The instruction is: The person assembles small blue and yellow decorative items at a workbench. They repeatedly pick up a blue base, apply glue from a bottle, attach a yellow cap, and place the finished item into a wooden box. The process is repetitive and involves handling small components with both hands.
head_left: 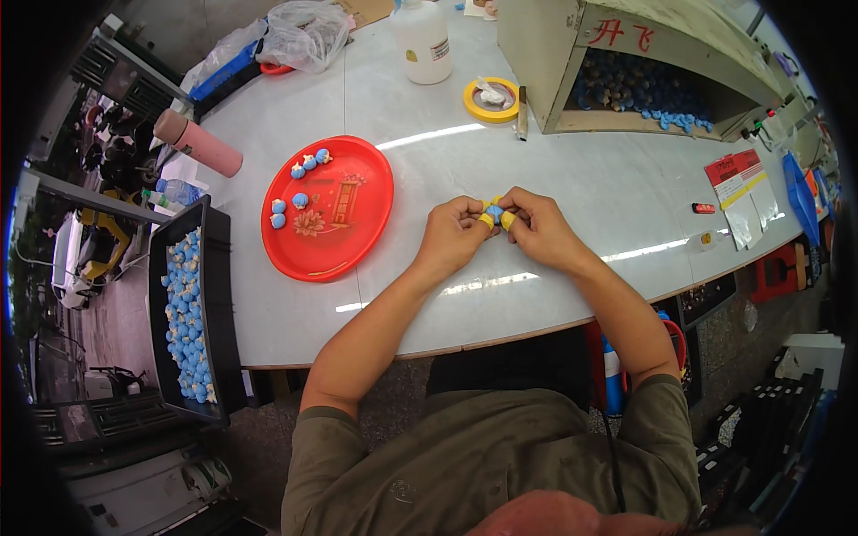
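Over the light grey table (411, 308), my left hand (454, 234) and my right hand (541, 230) meet at the fingertips. Between them they pinch a small blue piece (494, 213), whose exact shape the fingers partly hide. Yellow wrappings cover several of my fingertips. To the left of my hands lies a round red plastic tray (313, 259) with a printed pattern. Several small blue rounded pieces with pale tips (300, 201) sit on the tray's left and upper parts.
Left of the table, a black crate (219, 313) holds many similar blue pieces. A pink bottle (198, 143), a white plastic bottle (422, 45), a yellow tape roll (479, 112) and a marker (523, 114) stand or lie beyond. An open-fronted box (536, 80) with dark blue pieces occupies the far right.
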`<control>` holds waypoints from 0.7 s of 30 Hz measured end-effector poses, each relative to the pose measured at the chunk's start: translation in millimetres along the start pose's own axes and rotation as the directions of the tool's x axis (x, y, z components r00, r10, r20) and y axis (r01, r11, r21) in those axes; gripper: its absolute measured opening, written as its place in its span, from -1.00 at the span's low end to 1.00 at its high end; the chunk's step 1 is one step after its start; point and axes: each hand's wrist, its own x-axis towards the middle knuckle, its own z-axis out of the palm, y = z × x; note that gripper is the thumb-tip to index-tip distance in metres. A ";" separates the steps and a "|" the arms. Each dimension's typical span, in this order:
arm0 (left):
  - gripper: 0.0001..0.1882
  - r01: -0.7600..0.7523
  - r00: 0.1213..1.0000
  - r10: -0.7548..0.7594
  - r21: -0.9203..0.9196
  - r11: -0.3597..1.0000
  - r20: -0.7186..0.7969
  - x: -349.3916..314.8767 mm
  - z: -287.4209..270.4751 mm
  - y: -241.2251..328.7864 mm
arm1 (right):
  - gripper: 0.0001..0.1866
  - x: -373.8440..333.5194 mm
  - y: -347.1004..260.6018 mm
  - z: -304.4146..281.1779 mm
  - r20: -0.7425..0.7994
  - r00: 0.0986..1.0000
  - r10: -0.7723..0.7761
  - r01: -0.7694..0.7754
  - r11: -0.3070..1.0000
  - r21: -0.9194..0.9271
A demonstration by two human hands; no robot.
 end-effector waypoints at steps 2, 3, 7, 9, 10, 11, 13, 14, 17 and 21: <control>-0.82 0.000 1.000 0.000 0.002 1.000 0.001 -0.3 0.2 1.1 | -0.84 -0.1 -0.1 -0.7 0.001 1.000 0.007 -0.007 1.000 -0.004; -0.82 -0.002 1.000 0.002 -0.008 1.000 0.002 0.1 0.0 0.0 | -0.85 0.3 -0.1 -1.1 0.003 1.000 0.011 -0.011 1.000 -0.008; -0.82 -0.001 1.000 0.001 -0.029 1.000 -0.001 1.1 -0.3 -2.9 | -0.85 0.3 -0.7 -0.7 -0.001 1.000 0.005 -0.005 1.000 0.005; -0.82 0.004 1.000 -0.004 -0.026 1.000 0.000 1.0 -0.6 -2.3 | -0.85 0.5 -2.3 -0.8 0.000 1.000 0.001 -0.001 1.000 0.000; -0.82 0.007 1.000 -0.007 -0.023 1.000 0.002 0.9 -1.1 -1.7 | -0.84 0.4 -2.8 -0.8 0.000 1.000 -0.001 0.001 1.000 -0.003; -0.82 0.010 1.000 -0.010 -0.020 1.000 0.004 0.7 -1.0 -1.3 | -0.84 0.3 -2.8 -0.8 0.002 1.000 0.011 -0.011 1.000 -0.004; -0.80 0.010 1.000 -0.010 -0.049 0.999 -0.010 0.1 0.7 1.0 | -0.84 0.5 -2.7 -1.1 0.005 0.999 0.031 -0.031 0.999 -0.005; -0.79 0.010 1.000 -0.011 -0.064 0.998 -0.017 -0.1 1.4 1.7 | -0.83 0.6 -2.5 -1.1 0.005 1.000 0.031 -0.031 1.000 -0.004; -0.79 0.013 1.000 -0.014 -0.063 0.998 -0.020 -0.2 2.1 3.0 | -0.83 0.8 -1.1 -1.6 0.004 0.999 0.032 -0.032 0.999 0.001; -0.80 0.006 1.000 -0.007 -0.058 0.998 -0.014 0.4 0.9 0.9 | -0.82 1.3 -1.5 -1.8 0.013 0.999 0.046 -0.046 0.999 0.019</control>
